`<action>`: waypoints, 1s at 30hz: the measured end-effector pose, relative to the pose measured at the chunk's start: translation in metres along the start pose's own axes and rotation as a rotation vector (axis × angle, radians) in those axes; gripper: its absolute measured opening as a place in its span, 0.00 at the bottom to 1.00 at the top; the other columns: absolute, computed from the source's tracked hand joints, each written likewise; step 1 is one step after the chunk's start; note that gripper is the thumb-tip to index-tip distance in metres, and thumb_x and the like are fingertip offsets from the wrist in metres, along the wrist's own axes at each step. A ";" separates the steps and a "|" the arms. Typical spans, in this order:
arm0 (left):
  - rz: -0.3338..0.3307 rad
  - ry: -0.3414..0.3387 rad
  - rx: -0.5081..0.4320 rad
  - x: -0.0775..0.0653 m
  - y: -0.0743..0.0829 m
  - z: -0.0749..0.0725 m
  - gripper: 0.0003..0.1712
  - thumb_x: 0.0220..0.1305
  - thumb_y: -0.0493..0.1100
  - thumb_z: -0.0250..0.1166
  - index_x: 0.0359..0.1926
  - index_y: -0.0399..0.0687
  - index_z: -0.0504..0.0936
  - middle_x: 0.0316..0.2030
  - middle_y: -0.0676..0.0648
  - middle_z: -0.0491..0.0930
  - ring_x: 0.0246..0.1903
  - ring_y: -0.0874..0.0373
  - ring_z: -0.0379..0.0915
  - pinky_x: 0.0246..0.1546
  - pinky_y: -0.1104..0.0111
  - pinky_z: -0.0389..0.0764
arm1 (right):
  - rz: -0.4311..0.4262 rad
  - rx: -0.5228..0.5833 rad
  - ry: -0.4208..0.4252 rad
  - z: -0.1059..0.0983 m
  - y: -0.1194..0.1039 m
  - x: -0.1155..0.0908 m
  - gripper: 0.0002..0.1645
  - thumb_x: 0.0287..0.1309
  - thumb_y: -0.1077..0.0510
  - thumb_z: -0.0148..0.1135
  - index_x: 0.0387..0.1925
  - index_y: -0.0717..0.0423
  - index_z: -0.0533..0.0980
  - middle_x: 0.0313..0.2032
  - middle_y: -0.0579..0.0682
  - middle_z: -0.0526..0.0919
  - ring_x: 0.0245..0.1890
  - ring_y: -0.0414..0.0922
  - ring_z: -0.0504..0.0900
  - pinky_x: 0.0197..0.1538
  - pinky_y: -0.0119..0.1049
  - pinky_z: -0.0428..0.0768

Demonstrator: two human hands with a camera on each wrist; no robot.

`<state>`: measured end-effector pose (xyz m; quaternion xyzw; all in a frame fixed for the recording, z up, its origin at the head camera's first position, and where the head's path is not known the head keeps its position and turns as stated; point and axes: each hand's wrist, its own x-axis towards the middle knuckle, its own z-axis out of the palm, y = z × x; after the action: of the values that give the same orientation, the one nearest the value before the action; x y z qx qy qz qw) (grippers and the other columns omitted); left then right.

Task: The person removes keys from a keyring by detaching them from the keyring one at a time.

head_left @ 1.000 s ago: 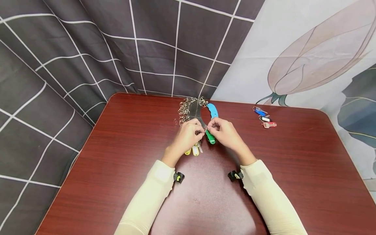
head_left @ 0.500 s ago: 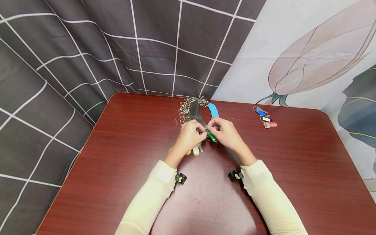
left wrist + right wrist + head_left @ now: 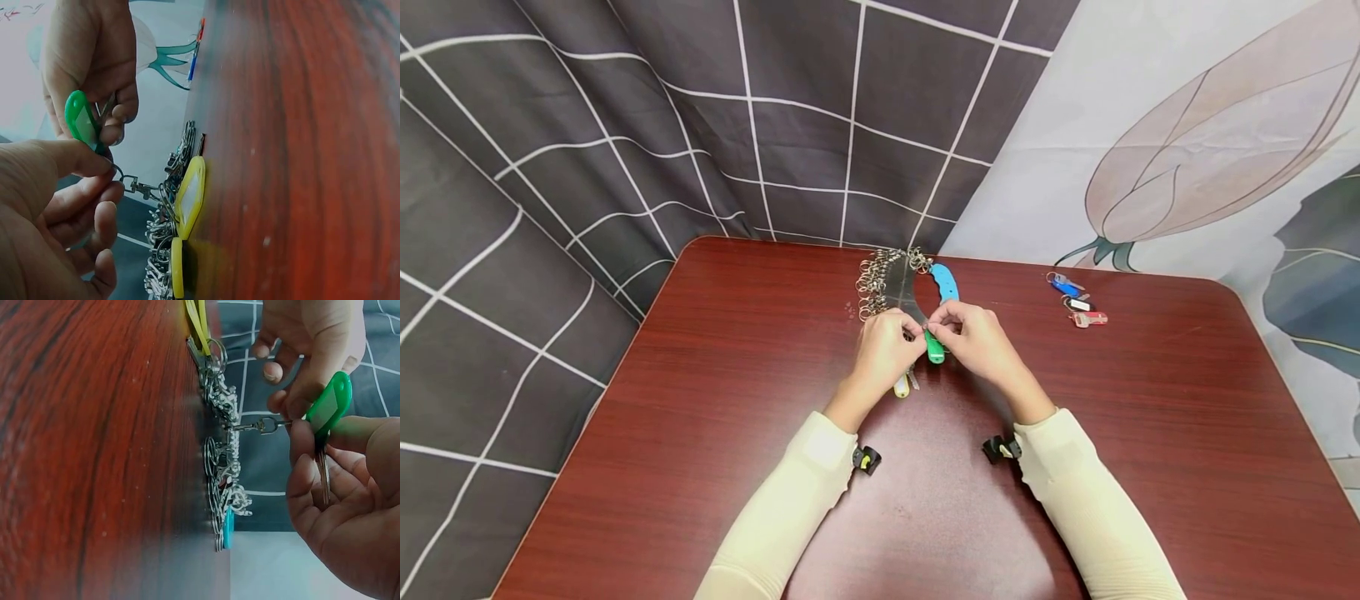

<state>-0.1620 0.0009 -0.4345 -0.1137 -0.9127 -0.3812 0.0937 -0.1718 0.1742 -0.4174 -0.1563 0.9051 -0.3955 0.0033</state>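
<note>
A green key tag (image 3: 935, 347) with a metal key (image 3: 322, 475) is held between both hands. My left hand (image 3: 887, 346) pinches the metal ring (image 3: 119, 170) of a swivel clasp (image 3: 139, 187), right at the tag's end. The fingers of my right hand (image 3: 973, 333) pinch the green tag, its key lying by the curled fingers. The clasp hangs from a row of silver clasps and rings (image 3: 872, 283) along a dark curved plate (image 3: 898, 283). Two yellow key tags (image 3: 191, 195) hang on rings below the left hand. Fingertips cover the joint between ring and tag.
A light blue curved piece (image 3: 944, 282) lies beside the dark plate. Keys with a blue tag (image 3: 1064, 287), a black-and-white tag (image 3: 1079, 305) and a red tag (image 3: 1097, 318) lie at the back right of the brown table (image 3: 1150, 433). Curtains hang behind.
My left hand has shifted slightly to the right. The green tag swung right, then back to hang more upright. One yellow tag has become hidden behind the left hand in the head view.
</note>
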 end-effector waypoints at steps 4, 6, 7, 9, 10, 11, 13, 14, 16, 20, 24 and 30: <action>-0.009 0.017 0.000 0.000 0.000 0.001 0.02 0.56 0.39 0.72 0.29 0.50 0.91 0.33 0.53 0.88 0.35 0.53 0.85 0.39 0.60 0.82 | -0.016 -0.018 0.019 0.000 -0.001 0.000 0.03 0.69 0.59 0.66 0.37 0.52 0.84 0.32 0.49 0.89 0.28 0.43 0.80 0.34 0.36 0.76; -0.016 0.023 0.004 0.000 0.000 0.001 0.02 0.57 0.40 0.72 0.30 0.50 0.92 0.34 0.52 0.89 0.37 0.53 0.86 0.42 0.59 0.82 | -0.018 -0.033 0.028 0.001 -0.002 0.000 0.04 0.69 0.58 0.66 0.38 0.51 0.84 0.33 0.48 0.89 0.28 0.43 0.79 0.34 0.37 0.76; -0.019 0.026 0.005 0.000 0.000 0.001 0.02 0.57 0.40 0.72 0.30 0.50 0.92 0.35 0.52 0.89 0.38 0.53 0.86 0.42 0.58 0.82 | -0.019 -0.039 0.031 0.001 -0.002 0.000 0.04 0.69 0.58 0.66 0.38 0.51 0.85 0.33 0.48 0.89 0.27 0.44 0.79 0.34 0.37 0.76; -0.023 0.033 0.006 0.000 0.000 0.002 0.02 0.57 0.41 0.72 0.30 0.50 0.92 0.35 0.52 0.89 0.38 0.52 0.87 0.43 0.57 0.82 | -0.021 -0.050 0.038 0.001 -0.004 0.000 0.04 0.69 0.57 0.66 0.38 0.51 0.85 0.34 0.48 0.90 0.28 0.44 0.79 0.34 0.38 0.76; -0.027 0.035 0.005 0.000 0.001 0.002 0.02 0.57 0.41 0.72 0.30 0.50 0.91 0.35 0.51 0.89 0.39 0.52 0.87 0.44 0.57 0.82 | -0.021 -0.051 0.042 0.001 -0.005 -0.001 0.04 0.69 0.57 0.66 0.38 0.51 0.85 0.35 0.48 0.90 0.28 0.44 0.80 0.34 0.38 0.76; -0.029 0.038 0.004 0.000 0.001 0.002 0.03 0.57 0.41 0.72 0.30 0.50 0.91 0.35 0.51 0.90 0.39 0.52 0.87 0.44 0.57 0.82 | -0.019 -0.053 0.046 0.001 -0.006 -0.001 0.05 0.69 0.57 0.66 0.38 0.52 0.85 0.35 0.48 0.90 0.29 0.44 0.80 0.35 0.38 0.76; -0.036 0.043 -0.008 0.000 0.001 0.002 0.03 0.58 0.42 0.73 0.31 0.49 0.92 0.36 0.50 0.90 0.39 0.51 0.87 0.43 0.57 0.82 | -0.017 -0.047 0.054 0.001 -0.006 -0.001 0.05 0.69 0.57 0.66 0.38 0.52 0.85 0.35 0.49 0.90 0.28 0.44 0.81 0.34 0.38 0.77; -0.042 0.044 -0.014 0.000 0.001 0.002 0.03 0.58 0.42 0.73 0.31 0.49 0.92 0.36 0.50 0.90 0.39 0.51 0.87 0.43 0.56 0.82 | -0.014 -0.042 0.057 0.001 -0.007 -0.001 0.05 0.69 0.57 0.66 0.38 0.51 0.86 0.35 0.49 0.90 0.28 0.44 0.81 0.34 0.37 0.76; -0.052 0.044 -0.023 0.000 0.001 0.002 0.03 0.59 0.42 0.72 0.32 0.49 0.92 0.37 0.50 0.90 0.40 0.50 0.87 0.42 0.56 0.82 | -0.006 -0.032 0.058 0.001 -0.007 -0.001 0.05 0.69 0.57 0.66 0.39 0.51 0.86 0.35 0.49 0.91 0.28 0.43 0.81 0.34 0.37 0.76; -0.050 0.046 -0.038 0.000 0.001 0.002 0.03 0.57 0.40 0.72 0.30 0.48 0.91 0.36 0.51 0.90 0.38 0.50 0.86 0.40 0.56 0.83 | 0.013 -0.013 0.046 0.002 -0.006 -0.001 0.05 0.69 0.57 0.65 0.39 0.52 0.85 0.34 0.49 0.91 0.30 0.42 0.83 0.35 0.37 0.77; -0.011 0.051 -0.044 0.000 0.000 0.002 0.03 0.55 0.39 0.71 0.27 0.48 0.90 0.32 0.52 0.88 0.35 0.52 0.85 0.38 0.58 0.82 | 0.030 0.004 0.034 0.003 -0.005 0.000 0.05 0.70 0.57 0.65 0.38 0.53 0.85 0.33 0.49 0.90 0.31 0.42 0.84 0.35 0.37 0.79; 0.013 0.050 -0.043 0.000 -0.002 0.000 0.02 0.53 0.38 0.73 0.25 0.49 0.89 0.31 0.53 0.88 0.34 0.53 0.85 0.37 0.60 0.82 | 0.063 0.020 0.021 0.004 -0.005 -0.001 0.05 0.70 0.57 0.64 0.38 0.53 0.84 0.31 0.49 0.89 0.28 0.41 0.83 0.33 0.35 0.78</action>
<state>-0.1625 -0.0002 -0.4359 -0.1124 -0.9008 -0.4030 0.1164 -0.1693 0.1688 -0.4168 -0.1234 0.9056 -0.4056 0.0079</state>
